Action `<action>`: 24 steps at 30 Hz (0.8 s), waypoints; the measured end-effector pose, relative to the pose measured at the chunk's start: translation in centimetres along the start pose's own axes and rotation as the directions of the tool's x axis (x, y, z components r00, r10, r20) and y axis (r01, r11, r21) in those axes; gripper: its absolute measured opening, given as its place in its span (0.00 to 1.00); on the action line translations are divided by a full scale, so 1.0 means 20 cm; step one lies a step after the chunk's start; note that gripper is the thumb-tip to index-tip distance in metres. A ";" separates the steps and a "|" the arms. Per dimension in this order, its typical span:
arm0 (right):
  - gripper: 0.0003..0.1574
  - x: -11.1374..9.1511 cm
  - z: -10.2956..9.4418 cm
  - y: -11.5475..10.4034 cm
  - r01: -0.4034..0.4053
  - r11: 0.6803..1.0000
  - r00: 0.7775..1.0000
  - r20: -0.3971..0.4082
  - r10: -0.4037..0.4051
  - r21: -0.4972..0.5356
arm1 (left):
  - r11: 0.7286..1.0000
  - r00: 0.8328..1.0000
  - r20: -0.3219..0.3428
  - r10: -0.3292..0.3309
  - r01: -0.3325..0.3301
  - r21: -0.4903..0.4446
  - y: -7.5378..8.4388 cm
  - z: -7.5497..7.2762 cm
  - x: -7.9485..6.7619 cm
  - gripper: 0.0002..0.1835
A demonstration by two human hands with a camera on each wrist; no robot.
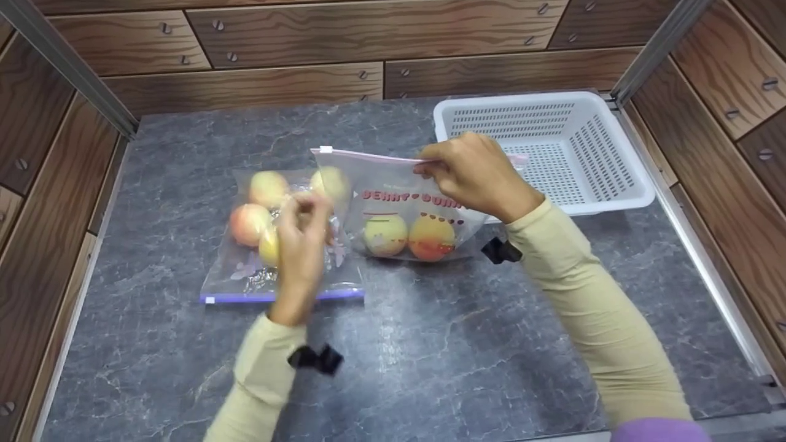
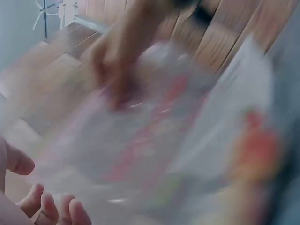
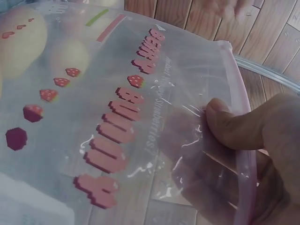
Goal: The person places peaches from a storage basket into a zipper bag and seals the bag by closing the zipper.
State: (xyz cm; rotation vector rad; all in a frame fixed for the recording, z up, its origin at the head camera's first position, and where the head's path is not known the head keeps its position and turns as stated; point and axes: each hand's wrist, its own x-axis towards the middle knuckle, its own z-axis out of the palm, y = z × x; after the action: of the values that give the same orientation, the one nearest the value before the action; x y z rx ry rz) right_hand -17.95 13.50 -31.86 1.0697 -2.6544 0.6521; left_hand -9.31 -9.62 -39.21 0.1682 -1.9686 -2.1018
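Observation:
My right hand (image 1: pixel 473 175) pinches the pink top edge of a clear slider zip bag (image 1: pixel 399 184) with red lettering and strawberry prints. Two round yellow-red fruits (image 1: pixel 431 236) sit in its bottom. The white slider (image 1: pixel 325 150) is at the edge's left end. In the right wrist view, the thumb (image 3: pixel 234 124) lies on the front film, with the other fingers seen through it. Blurred, my left hand (image 1: pixel 304 239) hovers over a second zip bag (image 1: pixel 230 282), whose strip is purple. In the left wrist view its fingers (image 2: pixel 47 206) are apart, holding nothing.
Several similar fruits (image 1: pixel 268 189) lie inside the purple-strip bag, flat on the grey marbled table (image 1: pixel 393 356). A white perforated basket (image 1: pixel 635 184) stands at the back right, partly behind the right hand. Wood-patterned walls (image 1: pixel 368 37) enclose the table's back and sides.

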 end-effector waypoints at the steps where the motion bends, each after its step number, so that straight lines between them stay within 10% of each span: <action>1: 0.06 0.00 -0.01 -0.01 0.003 1.000 1.000 -0.005 -0.003 -0.004 | 0.990 0.992 0.057 -0.108 0.113 -0.087 -0.05 0.03 -0.05 0.09; 3: 0.06 0.00 -0.03 -0.02 0.008 1.000 1.000 -0.010 -0.008 -0.010 | 0.925 0.931 0.202 -0.305 0.340 -0.171 -0.15 0.08 -0.14 0.16; 7: 0.06 0.00 -0.05 -0.07 0.037 0.999 0.999 -0.018 -0.037 -0.026 | 0.694 0.735 0.438 -0.517 0.660 -0.288 -0.31 0.20 -0.27 0.37; 10: 0.05 -0.01 -0.07 -0.12 0.077 0.996 0.996 -0.037 -0.079 -0.051 | 0.507 0.661 0.511 -0.549 0.750 -0.425 -0.35 0.28 -0.30 0.48; 13: 0.04 -0.03 -0.09 -0.17 0.121 0.990 0.990 -0.059 -0.125 -0.077 | 0.341 0.650 0.536 -0.538 0.750 -0.567 -0.34 0.34 -0.29 0.52; 16: 0.04 -0.06 -0.12 -0.23 0.155 0.983 0.984 -0.075 -0.163 -0.097 | 0.235 0.669 0.539 -0.513 0.712 -0.661 -0.30 0.37 -0.28 0.51; 24: 0.10 -0.14 -0.19 -0.34 0.238 0.960 0.955 -0.147 -0.259 -0.145 | 0.151 0.708 0.559 -0.431 0.668 -0.729 -0.21 0.39 -0.19 0.52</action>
State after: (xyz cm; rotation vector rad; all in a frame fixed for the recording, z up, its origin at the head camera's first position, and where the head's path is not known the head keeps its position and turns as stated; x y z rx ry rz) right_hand -11.12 12.72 -27.33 1.2293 -2.3351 0.4911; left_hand -8.08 -0.94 -43.22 0.5202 -0.4064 -3.5060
